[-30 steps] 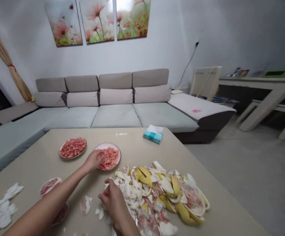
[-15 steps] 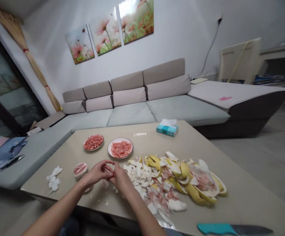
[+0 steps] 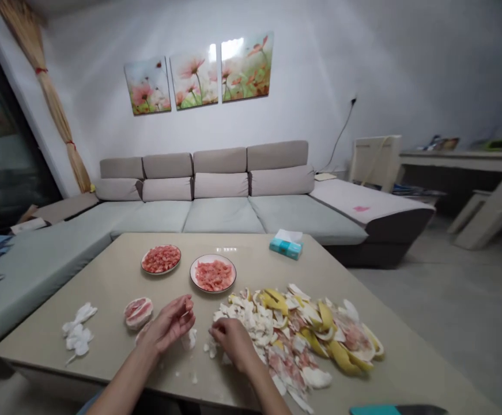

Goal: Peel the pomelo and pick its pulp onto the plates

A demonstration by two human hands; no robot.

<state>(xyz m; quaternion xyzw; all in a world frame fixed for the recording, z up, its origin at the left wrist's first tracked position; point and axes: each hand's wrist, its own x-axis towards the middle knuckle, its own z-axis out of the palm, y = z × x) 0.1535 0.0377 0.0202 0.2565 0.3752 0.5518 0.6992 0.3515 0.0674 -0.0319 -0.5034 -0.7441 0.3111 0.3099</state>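
Observation:
My left hand (image 3: pixel 169 324) hovers over the beige table (image 3: pixel 104 288) with its fingers curled, pinching a small pink bit of pomelo flesh at the fingertips. My right hand (image 3: pixel 232 341) rests closed at the near edge of the pile of white pith and yellow pomelo peel (image 3: pixel 302 331); what it grips is hidden. A peeled pomelo segment (image 3: pixel 138 312) lies just left of my left hand. Two plates of pink flesh, one on the left (image 3: pixel 161 259) and one on the right (image 3: pixel 212 273), stand beyond both hands.
Crumpled white tissues (image 3: pixel 78 335) lie at the table's left. A teal tissue pack (image 3: pixel 286 244) sits at the far edge. A teal-handled knife (image 3: pixel 397 410) lies at the near right edge. A grey sofa (image 3: pixel 220 202) wraps behind the table.
My left hand left the right plate, met my right hand, and the two have now drawn slightly apart. The camera view pulled back and swung.

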